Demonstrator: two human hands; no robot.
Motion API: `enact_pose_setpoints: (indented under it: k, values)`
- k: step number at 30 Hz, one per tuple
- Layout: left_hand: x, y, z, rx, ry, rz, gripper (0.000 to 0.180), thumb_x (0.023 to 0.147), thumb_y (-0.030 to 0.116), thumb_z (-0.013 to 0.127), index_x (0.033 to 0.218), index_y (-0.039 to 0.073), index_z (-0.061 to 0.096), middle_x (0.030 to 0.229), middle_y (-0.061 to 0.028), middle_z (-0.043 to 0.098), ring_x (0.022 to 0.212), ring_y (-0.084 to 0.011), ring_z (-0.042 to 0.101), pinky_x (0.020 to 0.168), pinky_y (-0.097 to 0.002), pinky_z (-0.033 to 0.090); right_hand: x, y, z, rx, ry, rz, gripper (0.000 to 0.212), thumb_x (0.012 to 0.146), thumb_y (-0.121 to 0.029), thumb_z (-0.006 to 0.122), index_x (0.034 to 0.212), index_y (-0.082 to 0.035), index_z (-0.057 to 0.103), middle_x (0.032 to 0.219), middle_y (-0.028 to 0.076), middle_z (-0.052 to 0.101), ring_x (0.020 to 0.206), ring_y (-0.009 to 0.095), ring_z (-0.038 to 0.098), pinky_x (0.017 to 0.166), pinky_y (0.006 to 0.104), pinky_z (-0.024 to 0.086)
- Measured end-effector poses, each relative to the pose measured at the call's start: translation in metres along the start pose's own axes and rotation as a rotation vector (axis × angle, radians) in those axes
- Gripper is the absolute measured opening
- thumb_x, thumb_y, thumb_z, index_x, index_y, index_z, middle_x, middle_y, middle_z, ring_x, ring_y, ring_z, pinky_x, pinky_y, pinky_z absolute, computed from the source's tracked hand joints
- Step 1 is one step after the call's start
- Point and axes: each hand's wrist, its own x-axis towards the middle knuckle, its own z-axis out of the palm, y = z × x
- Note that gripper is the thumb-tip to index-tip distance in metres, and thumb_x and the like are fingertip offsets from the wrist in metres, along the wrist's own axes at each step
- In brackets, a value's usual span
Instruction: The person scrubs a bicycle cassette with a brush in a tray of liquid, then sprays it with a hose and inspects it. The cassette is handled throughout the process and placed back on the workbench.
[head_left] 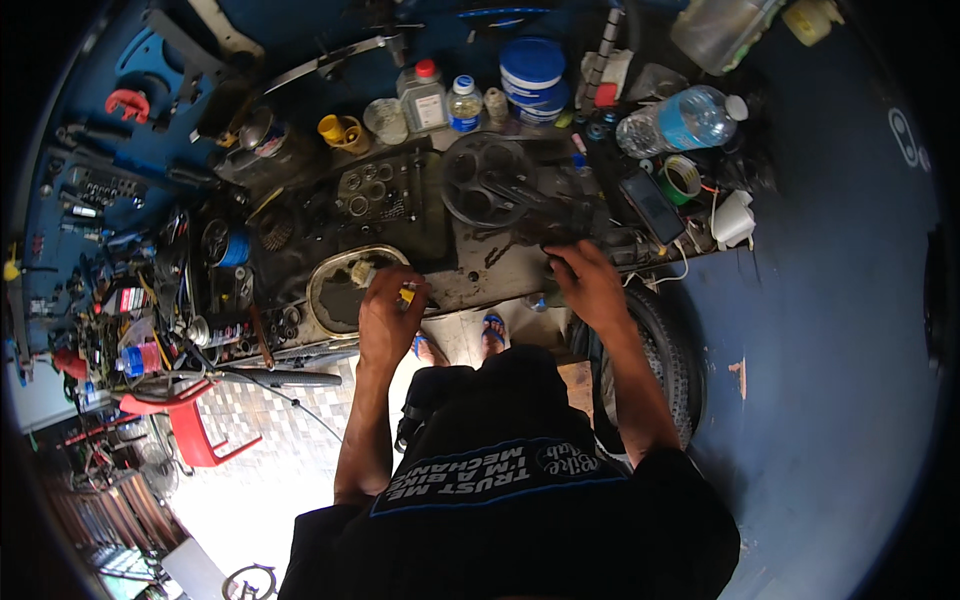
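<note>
My left hand [392,308] is closed around a small brush with pale bristles [362,272] and a bit of yellow showing between the fingers. It hovers over the right side of an oval, pale-rimmed tray [312,292] with dark, dirty contents. My right hand [592,285] is at the bench's front edge, thumb and fingers drawn together at a small dark thing that I cannot make out. Between the hands, a short dark piece of chain [496,252] lies on the grimy bench. Behind it lies a black crankset [488,182] with a round chainring.
At the back stand a blue-lidded tub [533,75], a red-capped bottle [424,98] and a yellow cup [343,133]. A large water bottle [690,120] and a phone [651,205] lie at right. Below is a bicycle tyre [668,350]; a red chair [195,425] stands left.
</note>
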Motion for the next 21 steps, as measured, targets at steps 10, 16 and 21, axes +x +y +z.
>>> enact_pose_setpoints:
  k: [10,16,21]
  values:
    - [0.014,-0.004,0.031,0.049,-0.147,0.101,0.023,0.086,0.013,0.081,0.107,0.008,0.074,0.112,-0.0142,0.072,0.107,-0.0392,0.069,0.090,-0.0477,0.057,0.013,-0.022,0.005,-0.124,0.336,-0.328,0.038,0.086,-0.005,0.077,0.121,-0.017,0.076,0.107,0.009,0.065,0.094,0.033,0.066,0.080,0.0439,0.057]
    - [0.009,-0.004,0.024,0.034,-0.119,0.103,0.022,0.087,0.015,0.082,0.106,0.007,0.074,0.108,-0.0145,0.073,0.105,-0.0385,0.070,0.088,-0.0469,0.057,0.016,-0.020,0.028,-0.291,0.134,-0.255,0.037,0.087,-0.013,0.080,0.124,-0.017,0.076,0.124,0.012,0.063,0.111,0.034,0.062,0.093,0.0479,0.053]
    - [0.001,-0.022,0.011,0.028,-0.095,-0.013,0.020,0.089,0.017,0.081,0.105,0.007,0.074,0.107,-0.0143,0.074,0.105,-0.0377,0.070,0.088,-0.0455,0.057,0.049,-0.035,0.026,-0.224,0.182,-0.304,0.050,0.090,-0.019,0.079,0.138,-0.014,0.066,0.126,0.014,0.062,0.115,0.037,0.060,0.097,0.0494,0.050]
